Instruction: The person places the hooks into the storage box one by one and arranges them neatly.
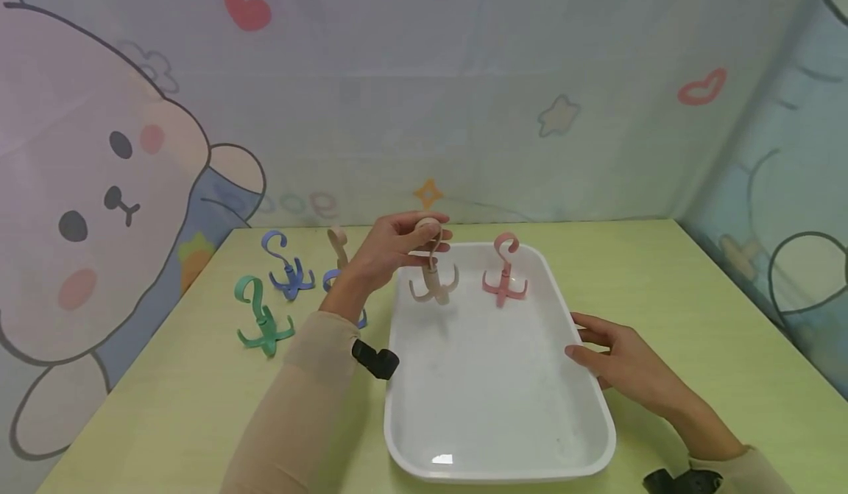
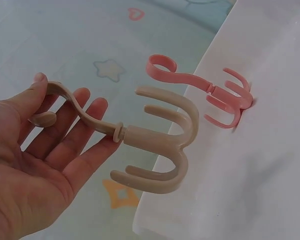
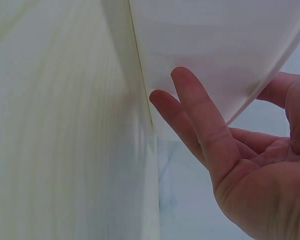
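Note:
My left hand [image 1: 387, 249] holds a beige four-prong hanging hook [image 1: 433, 286] by its curved top, over the far left part of a white tray [image 1: 497, 398]. In the left wrist view the thumb and fingers are around the curl of the beige hook [image 2: 150, 140], and its prongs hang free of the hand. A pink hanging hook [image 1: 505, 280] stands upright inside the tray at the far end. My right hand [image 1: 629, 369] grips the tray's right side, thumb over the rim and fingers against the outer wall [image 3: 215, 45].
Left of the tray, a green hook [image 1: 266, 328] and a blue hook [image 1: 289, 279] stand on the light yellow-green table [image 1: 695, 295]. Another beige hook [image 1: 338, 244] and a second blue one [image 1: 331, 277] are partly hidden by the left arm. A printed cloth hangs behind the table.

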The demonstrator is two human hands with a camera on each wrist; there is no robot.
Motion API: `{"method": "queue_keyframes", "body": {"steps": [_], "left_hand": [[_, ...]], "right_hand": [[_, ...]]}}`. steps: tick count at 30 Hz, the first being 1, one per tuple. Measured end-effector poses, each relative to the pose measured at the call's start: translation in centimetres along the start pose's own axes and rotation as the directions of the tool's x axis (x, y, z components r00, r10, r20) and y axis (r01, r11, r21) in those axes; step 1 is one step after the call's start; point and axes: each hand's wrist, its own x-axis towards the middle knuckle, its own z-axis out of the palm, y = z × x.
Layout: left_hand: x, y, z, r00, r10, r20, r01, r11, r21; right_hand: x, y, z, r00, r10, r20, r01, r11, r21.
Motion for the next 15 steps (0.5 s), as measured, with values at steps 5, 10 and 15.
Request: {"method": "queue_keyframes", "body": {"steps": [5, 10, 15], "left_hand": [[0.5, 0.2, 0.5, 1.000, -0.001, 0.004, 0.001, 1.000, -0.007], [1.1, 0.1, 0.9, 1.000, 0.003, 0.004, -0.003, 1.000, -0.001], [1.8, -0.4, 1.1, 1.000, 0.008, 0.006, -0.008, 1.000, -0.004]], "right_hand": [[-0.1, 0.1, -0.1, 1.000, -0.013, -0.004, 0.013, 1.000, 0.008], [-0.1, 0.1, -0.1, 1.000, -0.012, -0.009, 0.012, 1.000, 0.012], [0.0, 0.1, 0.0, 1.000, -0.003, -0.009, 0.003, 1.000, 0.019]]}}
